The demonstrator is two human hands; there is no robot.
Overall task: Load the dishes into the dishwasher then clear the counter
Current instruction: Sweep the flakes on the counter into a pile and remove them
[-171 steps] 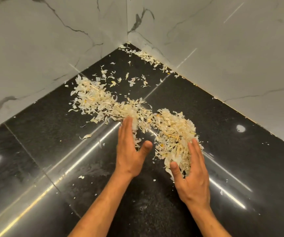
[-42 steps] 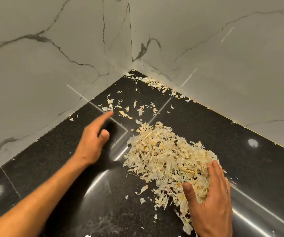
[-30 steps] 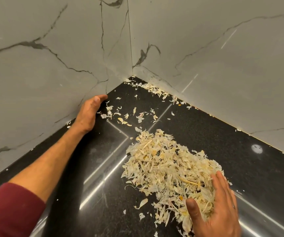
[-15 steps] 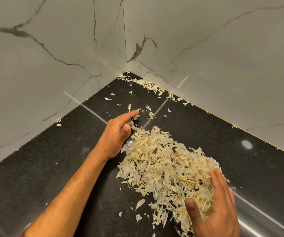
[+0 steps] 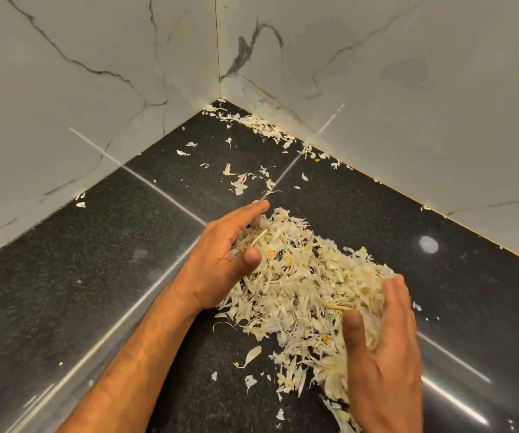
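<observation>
a: what is the heap made of?

b: the pile of peels (image 5: 301, 285) is pale cream, papery flakes and thin strips, dry and curled, with a few yellow bits mixed in. it lies on the black speckled bench (image 5: 95, 276), which is glossy and shows bright streaks of reflected light.

a: which way does it run?

b: its long axis goes from about 11 o'clock, near the middle of the view, down to 5 o'clock at the lower edge. it is broad in the middle and ragged along its rim.

a: and the hands?

b: the two are apart, one on each flank of the heap. the left hand (image 5: 220, 260) sits at the heap's 10 o'clock end, fingers straight and together, thumb bent in on top of the flakes, palm edge against them. the right hand (image 5: 383, 348) cups the 4 o'clock end, fingers slightly bent around a clump, thumb pressed into it. neither is closed tight on anything.

a: anything loose?

b: scattered flakes (image 5: 239, 179) lie at 12 o'clock from the heap, apart from it, and a line of peels (image 5: 267, 128) runs along the foot of the wall towards the corner. a few single flakes lie at 6 o'clock, just beside the heap.

a: the walls?

b: smooth grey-white marble wall panels (image 5: 95, 89) with dark veins, meeting in a corner at 12 o'clock.
</observation>
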